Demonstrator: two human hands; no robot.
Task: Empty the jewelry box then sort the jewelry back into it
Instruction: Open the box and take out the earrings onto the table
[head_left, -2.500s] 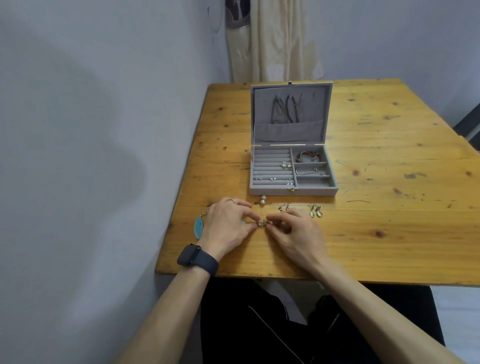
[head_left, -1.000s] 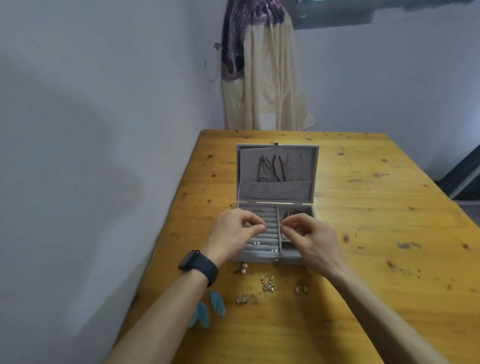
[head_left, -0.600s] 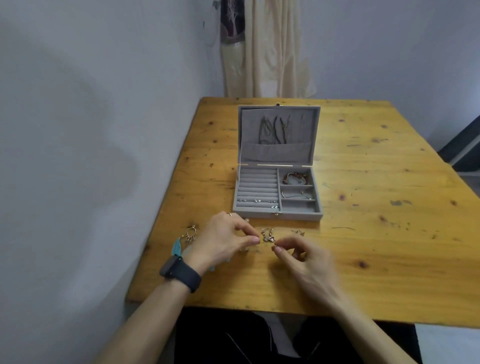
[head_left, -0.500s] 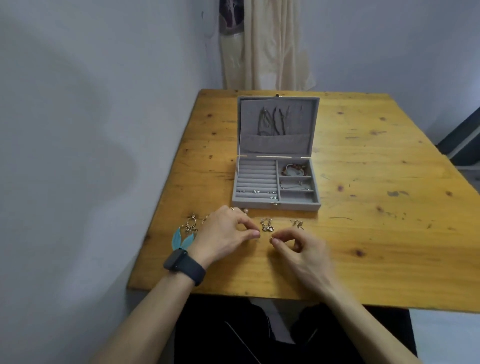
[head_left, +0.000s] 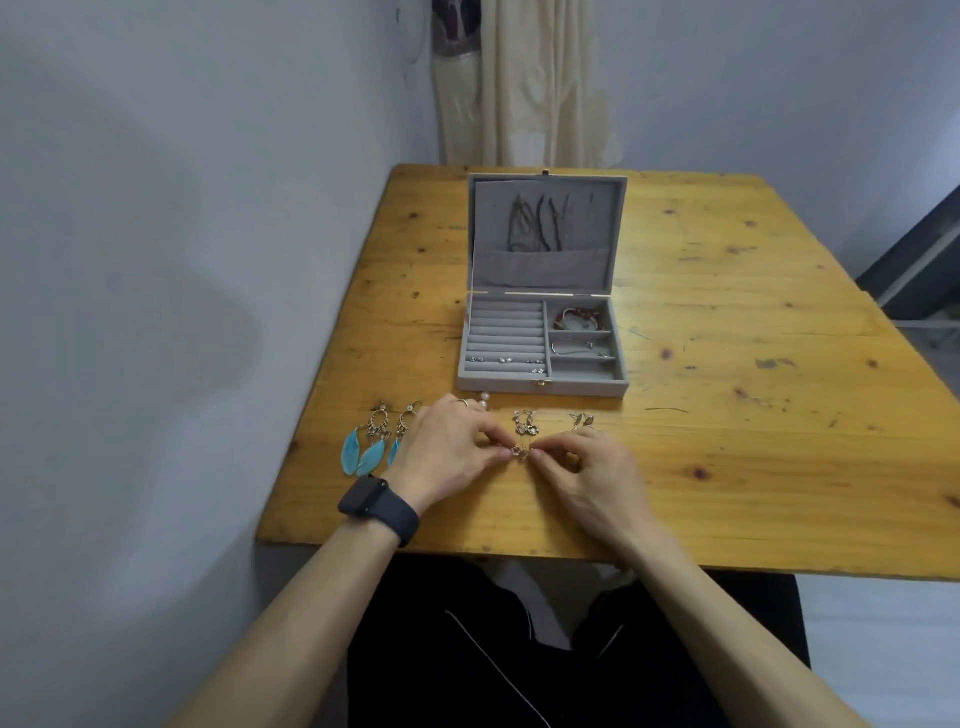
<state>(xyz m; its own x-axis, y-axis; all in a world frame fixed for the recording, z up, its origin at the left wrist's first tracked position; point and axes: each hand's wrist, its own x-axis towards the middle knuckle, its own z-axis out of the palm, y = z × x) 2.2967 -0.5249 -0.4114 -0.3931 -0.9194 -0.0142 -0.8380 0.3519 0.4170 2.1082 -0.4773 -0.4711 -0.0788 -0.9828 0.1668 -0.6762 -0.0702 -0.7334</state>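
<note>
While pinching one small earring (head_left: 521, 453) between their fingertips, left hand (head_left: 447, 451) and right hand (head_left: 589, 467) sit near the front wall of the open jewelry box (head_left: 540, 387). Box lies straight ahead, long side facing them, its slotted section (head_left: 506, 332) nearer the left hand.

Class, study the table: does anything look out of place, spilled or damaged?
Nothing looks spilled or damaged. Out of place: blue feather earrings, a silver dangly pair and a gold-toned pair lie loose on the wooden table, outside the open grey jewelry box. The left hand and right hand pinch another small earring.
</note>
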